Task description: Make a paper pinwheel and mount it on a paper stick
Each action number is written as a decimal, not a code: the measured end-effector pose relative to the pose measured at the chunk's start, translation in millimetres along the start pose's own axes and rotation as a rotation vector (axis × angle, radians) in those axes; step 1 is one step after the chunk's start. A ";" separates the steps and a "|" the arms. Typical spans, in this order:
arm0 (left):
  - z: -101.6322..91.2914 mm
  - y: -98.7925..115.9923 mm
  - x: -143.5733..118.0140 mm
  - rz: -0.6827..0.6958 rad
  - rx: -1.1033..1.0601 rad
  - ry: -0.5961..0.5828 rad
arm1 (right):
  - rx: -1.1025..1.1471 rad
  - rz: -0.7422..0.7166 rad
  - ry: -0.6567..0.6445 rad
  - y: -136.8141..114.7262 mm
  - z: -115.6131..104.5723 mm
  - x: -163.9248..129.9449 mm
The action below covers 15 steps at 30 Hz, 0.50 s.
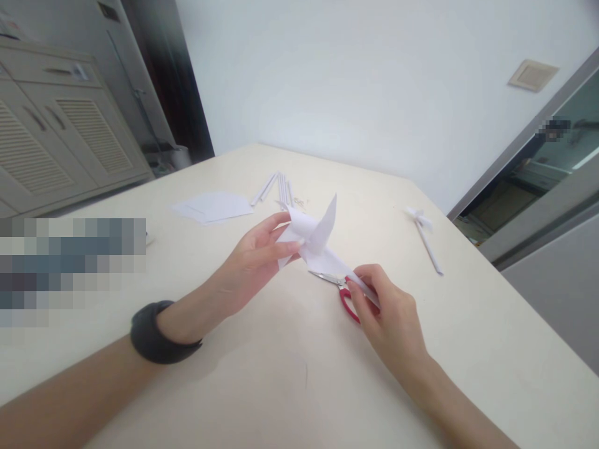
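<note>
Between my hands is a white paper pinwheel (319, 236) with curved blades, joined to a rolled paper stick (369, 293). My left hand (255, 259) pinches the blades near their middle, thumb on the near side. Closed around the stick is my right hand (390, 312), fingers wrapped over it. Beneath the stick and right hand, red-handled scissors (345, 298) lie on the table, their blades pointing left and part of the handles hidden by my fingers.
White paper sheets (215, 207) and several rolled paper sticks (283, 188) lie farther back on the cream table (262, 386). Another paper pinwheel (428, 240) rests at the right. A wall (327, 81) borders the far side, and a cabinet (60, 125) stands at the left.
</note>
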<state>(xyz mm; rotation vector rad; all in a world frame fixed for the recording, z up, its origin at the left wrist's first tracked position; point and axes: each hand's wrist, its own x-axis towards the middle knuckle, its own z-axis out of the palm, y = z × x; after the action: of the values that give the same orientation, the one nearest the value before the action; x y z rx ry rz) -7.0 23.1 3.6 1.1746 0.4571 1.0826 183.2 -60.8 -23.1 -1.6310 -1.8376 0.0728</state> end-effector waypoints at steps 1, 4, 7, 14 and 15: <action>-0.3 -0.2 0.0 0.002 -0.003 -0.005 | 0.000 0.001 0.001 0.1 0.5 -0.1; -0.9 -0.7 -0.4 0.012 0.005 -0.007 | -0.003 -0.003 0.002 -0.3 1.7 -0.5; -1.3 -1.0 -1.0 0.018 0.032 0.002 | -0.003 -0.011 0.006 -1.2 2.1 -0.4; -2.7 -1.8 -1.1 0.017 0.028 0.039 | -0.025 -0.028 0.047 -1.8 -0.4 1.1; -2.6 -1.8 -1.1 0.014 0.025 0.041 | -0.032 -0.033 0.052 -1.8 -0.8 1.0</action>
<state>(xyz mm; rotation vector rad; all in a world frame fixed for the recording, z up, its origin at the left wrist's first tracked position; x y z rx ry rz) -8.7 23.5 0.8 1.1808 0.4956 1.1179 182.1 -60.6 -21.2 -1.6092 -1.8346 -0.0134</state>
